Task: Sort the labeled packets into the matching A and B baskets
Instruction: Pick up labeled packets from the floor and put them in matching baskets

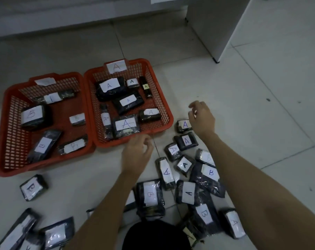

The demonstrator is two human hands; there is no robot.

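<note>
Two red plastic mesh baskets stand side by side, touching, on the pale tiled floor [243, 105]. The right basket [158, 98], with a paper tag "A" on its far rim, holds seven dark plastic-wrapped packets with white "A" labels; the left basket [3, 138] holds five marked "B". The left hand [137, 152] hovers by the near rim of the A basket, fingers loosely curled, holding nothing. The right hand [201, 118], fingers also relaxed and empty, hangs just above a small loose "A" packet [183, 125]. More mixed A and B packets lie scattered beneath both forearms. A white cabinet [225, 24] stands beyond.
</note>
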